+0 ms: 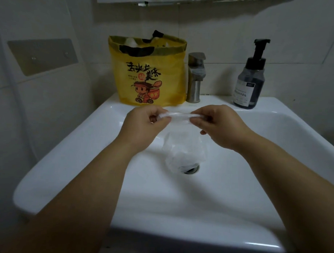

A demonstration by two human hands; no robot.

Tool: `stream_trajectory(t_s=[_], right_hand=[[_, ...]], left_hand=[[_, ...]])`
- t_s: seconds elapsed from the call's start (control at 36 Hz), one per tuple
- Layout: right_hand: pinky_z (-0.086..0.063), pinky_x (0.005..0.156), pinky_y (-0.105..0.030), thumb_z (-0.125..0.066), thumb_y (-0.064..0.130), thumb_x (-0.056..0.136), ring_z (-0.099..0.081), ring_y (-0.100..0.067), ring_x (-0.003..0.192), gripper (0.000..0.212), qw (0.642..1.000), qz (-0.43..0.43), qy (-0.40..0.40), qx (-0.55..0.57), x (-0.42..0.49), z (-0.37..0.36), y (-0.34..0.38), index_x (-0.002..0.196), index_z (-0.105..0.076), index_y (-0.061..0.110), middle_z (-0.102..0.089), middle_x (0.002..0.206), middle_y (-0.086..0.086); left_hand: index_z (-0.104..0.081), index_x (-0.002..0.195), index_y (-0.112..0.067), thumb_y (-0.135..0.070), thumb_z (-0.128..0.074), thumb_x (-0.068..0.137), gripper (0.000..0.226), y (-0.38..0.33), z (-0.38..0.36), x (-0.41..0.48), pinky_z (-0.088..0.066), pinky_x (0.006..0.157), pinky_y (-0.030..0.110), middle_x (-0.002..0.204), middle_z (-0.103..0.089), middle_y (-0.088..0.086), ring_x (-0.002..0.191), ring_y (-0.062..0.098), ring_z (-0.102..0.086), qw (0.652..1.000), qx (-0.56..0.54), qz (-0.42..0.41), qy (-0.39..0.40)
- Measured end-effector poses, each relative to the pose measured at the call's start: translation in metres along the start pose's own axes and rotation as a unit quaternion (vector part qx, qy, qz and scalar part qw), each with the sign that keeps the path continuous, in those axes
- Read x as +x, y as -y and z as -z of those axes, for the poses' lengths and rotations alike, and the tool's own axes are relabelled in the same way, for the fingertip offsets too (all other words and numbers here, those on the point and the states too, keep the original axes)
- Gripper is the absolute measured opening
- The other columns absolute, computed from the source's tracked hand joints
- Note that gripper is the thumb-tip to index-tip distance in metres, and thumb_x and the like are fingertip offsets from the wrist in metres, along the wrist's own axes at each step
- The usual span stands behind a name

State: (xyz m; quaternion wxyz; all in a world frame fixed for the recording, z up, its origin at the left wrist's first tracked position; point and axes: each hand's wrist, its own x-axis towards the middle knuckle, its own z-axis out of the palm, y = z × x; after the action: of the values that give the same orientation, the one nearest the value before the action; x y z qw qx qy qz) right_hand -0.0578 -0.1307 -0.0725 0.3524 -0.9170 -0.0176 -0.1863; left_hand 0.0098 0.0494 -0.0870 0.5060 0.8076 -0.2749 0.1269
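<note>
My left hand [143, 123] and right hand [217, 124] each pinch the clear bag [182, 145] — mouth stretched taut between them. It hangs over the sink [85, 152] drain [191, 169].

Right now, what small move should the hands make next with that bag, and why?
Probably part the pinched layers to open the clear bag: left hand and right hand each pinch its flattened top edge, stretched taut between them.
</note>
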Motion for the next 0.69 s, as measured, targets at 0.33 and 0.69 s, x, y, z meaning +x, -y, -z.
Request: stream_trajectory(t_s=[0.33,0.69], right_hand=[[-0.053,0.057,-0.018,-0.061,0.019,0.09,-0.057,-0.006,0.057,0.019,0.975,-0.072,0.066,0.197,0.002,0.009,-0.001,0.102,-0.07,0.007,-0.063,0.073,-0.006],[-0.053,0.051,-0.018,-0.054,-0.005,0.089,-0.059,-0.011,0.051,0.019,0.898,-0.143,0.121,0.398,-0.002,0.024,0.004,0.101,-0.066,0.003,-0.064,0.072,-0.013]], left_hand=[[-0.059,0.091,-0.014,-0.008,-0.057,0.096,0.008,-0.007,0.009,-0.002,-0.058,0.065,0.021,0.07,-0.061,0.0,0.06,0.006,-0.063,0.977,-0.151,0.089,0.118],[-0.064,0.089,-0.015,0.0,-0.058,0.091,0.016,-0.016,0.017,-0.003,-0.056,0.058,0.018,0.066,-0.071,0.005,0.06,0.007,-0.067,0.937,-0.264,0.167,0.154]])
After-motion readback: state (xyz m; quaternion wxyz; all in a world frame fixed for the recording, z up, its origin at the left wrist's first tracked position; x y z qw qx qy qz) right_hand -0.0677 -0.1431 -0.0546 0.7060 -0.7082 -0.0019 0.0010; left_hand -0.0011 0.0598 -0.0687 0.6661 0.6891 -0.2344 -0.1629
